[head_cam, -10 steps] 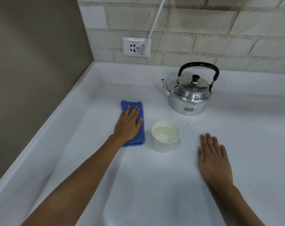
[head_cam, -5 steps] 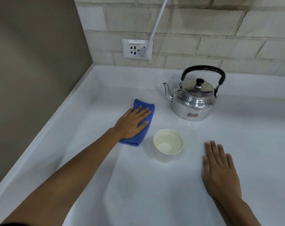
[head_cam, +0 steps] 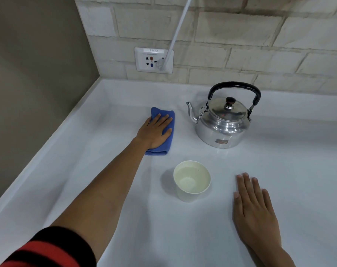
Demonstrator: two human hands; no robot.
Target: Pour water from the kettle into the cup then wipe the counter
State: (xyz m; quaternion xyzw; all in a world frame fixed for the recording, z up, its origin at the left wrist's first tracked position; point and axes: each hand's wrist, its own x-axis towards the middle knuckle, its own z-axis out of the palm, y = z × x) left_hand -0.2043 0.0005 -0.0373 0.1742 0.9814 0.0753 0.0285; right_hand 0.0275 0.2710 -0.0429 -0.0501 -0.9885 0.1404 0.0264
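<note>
A folded blue cloth (head_cam: 169,120) lies on the white counter (head_cam: 183,237), left of the kettle. My left hand (head_cam: 154,131) presses flat on top of the cloth, fingers spread. The steel kettle (head_cam: 223,122) with a black handle stands upright at the back right, lid on, spout pointing left. A white cup (head_cam: 191,180) holding water stands in front of the kettle, between my two hands. My right hand (head_cam: 254,209) rests palm down on the counter, right of the cup, holding nothing.
A wall socket (head_cam: 154,60) with a white cable (head_cam: 180,22) plugged in sits on the tiled back wall. A raised counter rim (head_cam: 48,143) runs along the left side against a brown wall.
My left hand has slid the blue cloth away from me toward the back wall, farther from the cup. My right hand, the cup and the kettle stayed in place.
</note>
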